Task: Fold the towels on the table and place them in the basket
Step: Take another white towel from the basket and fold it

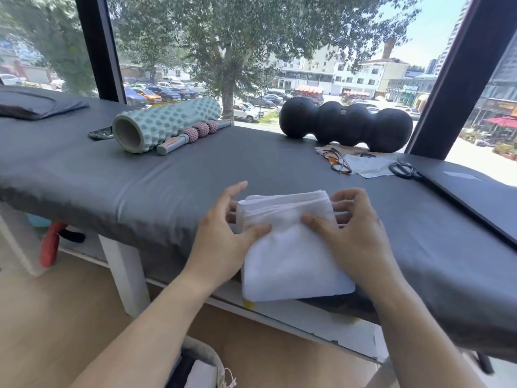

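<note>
A dark pillow (36, 103) lies at the far left of the table (140, 186), which is covered in grey. Right of it sits a phone (101, 133), touching the open end of a pale green foam roller (165, 123). A massage stick (193, 133) with pink balls lies just beside the roller, along its near side. Under the table, on the left, something red (49, 245) leans near a white leg (123, 275).

At the bottom, near the left forearm, is the basket (204, 357), its grey rim in view and a white towel (201, 373) inside.

The left hand (223, 236) grips the left side of the folded towel (291, 247): thumb on top, fingers curled round the edge and under the fold. The towel is a thick white stack at the table's near edge, its near end hanging slightly over. The right hand (352, 228) grips its right side the same way, thumb pressed on top near the left thumb, fingers tucked round the layered far right corner.

Farther back, a black peanut-shaped roller (344, 123) rests by the window. In front of it lie glasses (335, 162), a white cloth (369, 166), scissors (404, 169) and a closed dark laptop (470, 197) at far right.
</note>
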`<action>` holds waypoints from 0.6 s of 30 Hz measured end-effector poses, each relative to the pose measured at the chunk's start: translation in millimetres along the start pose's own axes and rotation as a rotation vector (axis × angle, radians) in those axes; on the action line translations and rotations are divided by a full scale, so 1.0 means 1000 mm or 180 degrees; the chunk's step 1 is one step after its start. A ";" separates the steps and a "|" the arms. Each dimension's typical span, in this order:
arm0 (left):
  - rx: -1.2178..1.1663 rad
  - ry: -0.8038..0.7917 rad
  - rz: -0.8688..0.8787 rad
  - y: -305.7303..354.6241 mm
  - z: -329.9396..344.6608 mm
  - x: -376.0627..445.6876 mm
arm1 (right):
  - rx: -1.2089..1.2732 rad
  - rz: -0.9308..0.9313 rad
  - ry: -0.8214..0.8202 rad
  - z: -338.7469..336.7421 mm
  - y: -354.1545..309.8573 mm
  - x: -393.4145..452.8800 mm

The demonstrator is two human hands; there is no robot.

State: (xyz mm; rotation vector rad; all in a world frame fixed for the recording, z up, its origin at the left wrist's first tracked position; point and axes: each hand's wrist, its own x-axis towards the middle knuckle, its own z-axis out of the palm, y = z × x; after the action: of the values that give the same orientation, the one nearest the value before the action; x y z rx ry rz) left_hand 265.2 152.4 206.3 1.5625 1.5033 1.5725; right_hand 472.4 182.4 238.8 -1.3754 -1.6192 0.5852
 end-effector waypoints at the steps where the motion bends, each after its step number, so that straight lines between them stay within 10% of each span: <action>1: 0.0200 0.0016 0.0032 -0.002 0.001 0.001 | -0.0393 -0.0024 0.0001 0.000 0.003 0.003; 18: 0.0519 -0.0570 -0.0316 0.007 -0.004 0.030 | -0.0559 -0.0065 -0.0466 0.009 0.007 0.023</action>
State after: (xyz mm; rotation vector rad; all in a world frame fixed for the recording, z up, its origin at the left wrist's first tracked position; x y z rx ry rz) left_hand 256.9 175.2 224.9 1.6416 1.6147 1.2471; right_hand 468.7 208.0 236.9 -1.4698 -1.8363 0.5529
